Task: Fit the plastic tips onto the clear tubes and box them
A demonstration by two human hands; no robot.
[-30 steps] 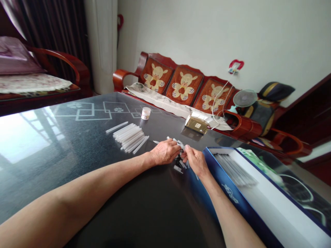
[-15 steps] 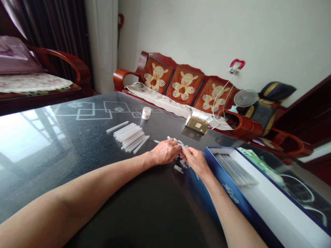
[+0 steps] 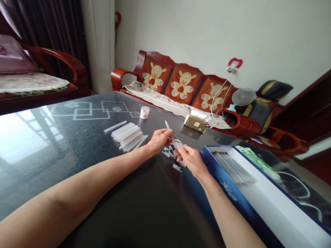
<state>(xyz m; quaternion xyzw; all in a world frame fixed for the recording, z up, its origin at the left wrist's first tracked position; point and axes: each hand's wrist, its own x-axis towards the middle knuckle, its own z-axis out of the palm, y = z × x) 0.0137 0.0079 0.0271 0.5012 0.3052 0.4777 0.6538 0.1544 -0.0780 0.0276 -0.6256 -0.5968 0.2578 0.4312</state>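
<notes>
A slim whitish pen barrel (image 3: 168,125) slants upward between my two hands, its pointed end at the top. My left hand (image 3: 160,139) pinches it around the middle with thumb and fingers. At its lower end, my right hand (image 3: 190,158) has its fingers closed on it; whether a small part is also held there is hidden. Under and between the hands lies a loose heap of small pale and black pieces (image 3: 168,151), resembling pen caps. Left of my left hand, several whitish pen barrels (image 3: 128,136) lie side by side on the dark glossy table (image 3: 134,199).
On the right stands a long blue box (image 3: 224,187) with a white inside, holding a row of thin tubes with dark ends (image 3: 232,167). A green-and-white bag (image 3: 258,162) lies beyond it. Farther back are a small white tub (image 3: 144,112) and a gold tissue pack (image 3: 196,123).
The pen barrel has come into view, tip raised, between my hands. My left hand has shifted left and up with its fingers turned; my right hand has moved slightly left.
</notes>
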